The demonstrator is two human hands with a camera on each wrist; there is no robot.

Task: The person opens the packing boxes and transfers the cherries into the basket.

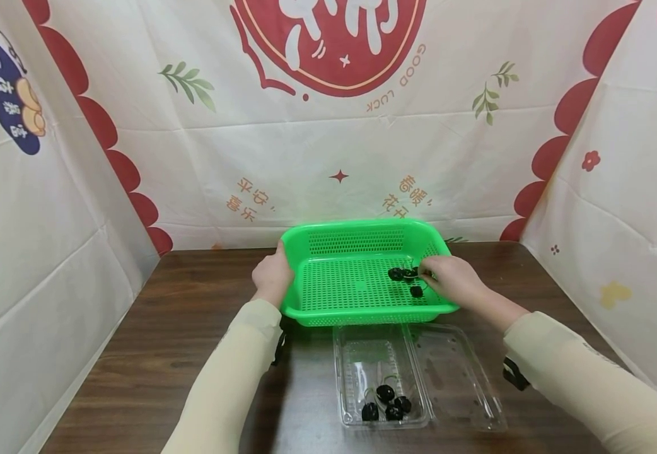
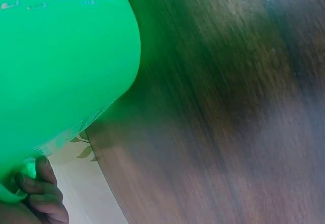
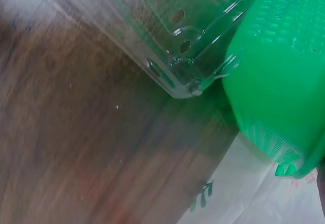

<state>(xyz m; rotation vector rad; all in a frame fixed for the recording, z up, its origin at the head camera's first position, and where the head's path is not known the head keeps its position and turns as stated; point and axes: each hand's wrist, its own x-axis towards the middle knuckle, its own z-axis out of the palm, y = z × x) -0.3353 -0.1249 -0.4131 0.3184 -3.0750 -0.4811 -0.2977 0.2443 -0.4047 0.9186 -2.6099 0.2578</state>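
Observation:
A green plastic basket (image 1: 362, 315) with a perforated floor stands at the back of the table. My left hand (image 1: 273, 276) grips its left rim; in the left wrist view the curled fingers (image 2: 43, 193) show at the edge. Over the basket's right end, my right hand (image 1: 450, 277) pinches thin stems of dark cherries (image 1: 396, 274) low above the floor. Another dark cherry (image 1: 416, 292) lies just below them; whether its stem is held too I cannot tell. In the right wrist view the hand is almost wholly out of frame.
In front of the basket lies a clear plastic box (image 1: 362, 366) with several dark cherries (image 1: 385, 394) at its near end. Its clear lid (image 1: 459, 378) is folded out to the right, by the right forearm. A printed cloth (image 1: 306, 151) hangs behind the wooden table (image 1: 203, 296).

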